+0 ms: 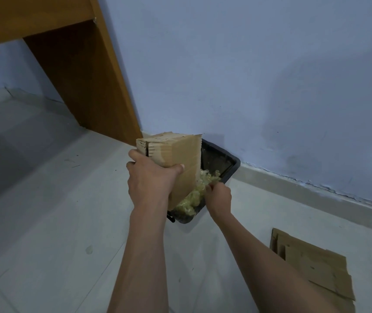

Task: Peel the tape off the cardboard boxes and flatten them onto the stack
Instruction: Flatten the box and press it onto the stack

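My left hand (151,177) grips a small brown cardboard box (180,154) from its left side, thumb across the front face, holding it up over a black bin. My right hand (217,196) is at the box's lower right edge, fingers curled over the crumpled yellowish tape (194,197) that fills the bin; whether it pinches a strip I cannot tell. A stack of flattened cardboard (316,269) lies on the floor at lower right.
The black bin (223,160) stands on the pale tiled floor against the blue wall (248,75). A wooden desk side panel (85,82) rises at upper left, close behind the box. Bare floor spreads to the left and in front.
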Demonstrator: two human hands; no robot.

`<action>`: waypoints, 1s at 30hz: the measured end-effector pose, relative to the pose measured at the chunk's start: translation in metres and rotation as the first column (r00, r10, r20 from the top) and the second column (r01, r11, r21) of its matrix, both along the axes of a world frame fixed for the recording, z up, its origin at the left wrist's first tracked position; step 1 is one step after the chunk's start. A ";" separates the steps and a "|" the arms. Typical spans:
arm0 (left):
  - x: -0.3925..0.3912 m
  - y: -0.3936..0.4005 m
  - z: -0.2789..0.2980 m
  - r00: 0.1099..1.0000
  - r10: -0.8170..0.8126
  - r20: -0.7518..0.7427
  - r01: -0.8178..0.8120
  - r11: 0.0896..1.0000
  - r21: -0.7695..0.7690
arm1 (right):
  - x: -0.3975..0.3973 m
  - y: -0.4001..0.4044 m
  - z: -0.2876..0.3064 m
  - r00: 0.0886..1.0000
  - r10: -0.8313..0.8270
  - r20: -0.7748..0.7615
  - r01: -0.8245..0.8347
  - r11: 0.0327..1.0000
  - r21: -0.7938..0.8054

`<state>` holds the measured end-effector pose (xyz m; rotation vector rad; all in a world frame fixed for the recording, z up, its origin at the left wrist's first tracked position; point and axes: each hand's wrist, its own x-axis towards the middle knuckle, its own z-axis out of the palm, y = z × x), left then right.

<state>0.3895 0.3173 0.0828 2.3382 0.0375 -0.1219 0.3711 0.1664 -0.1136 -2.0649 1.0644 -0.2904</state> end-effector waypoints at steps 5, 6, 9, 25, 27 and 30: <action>-0.004 0.000 0.005 1.000 0.011 -0.009 -0.011 1.000 0.000 | -0.013 -0.001 0.024 0.985 -0.094 0.145 0.086 0.994 0.062; -0.005 -0.001 0.006 1.000 0.012 -0.015 -0.012 1.000 -0.003 | -0.017 -0.002 0.034 0.979 -0.118 0.168 0.106 0.991 0.077; -0.011 -0.004 0.013 0.999 0.022 -0.041 -0.022 1.000 -0.005 | -0.031 -0.006 0.068 0.946 -0.206 0.249 0.188 0.978 0.093; -0.191 -0.082 0.095 0.764 -0.629 0.147 0.634 0.686 -0.357 | -0.288 -0.016 0.271 0.858 -0.129 0.498 -0.140 0.873 0.468; -0.223 -0.090 0.090 0.732 -0.666 0.141 0.656 0.633 -0.411 | -0.328 -0.021 0.283 0.892 -0.091 0.442 -0.092 0.922 0.376; -0.267 -0.103 0.072 0.688 -0.714 0.131 0.691 0.589 -0.420 | -0.384 -0.030 0.281 0.947 -0.083 0.309 -0.013 0.955 0.297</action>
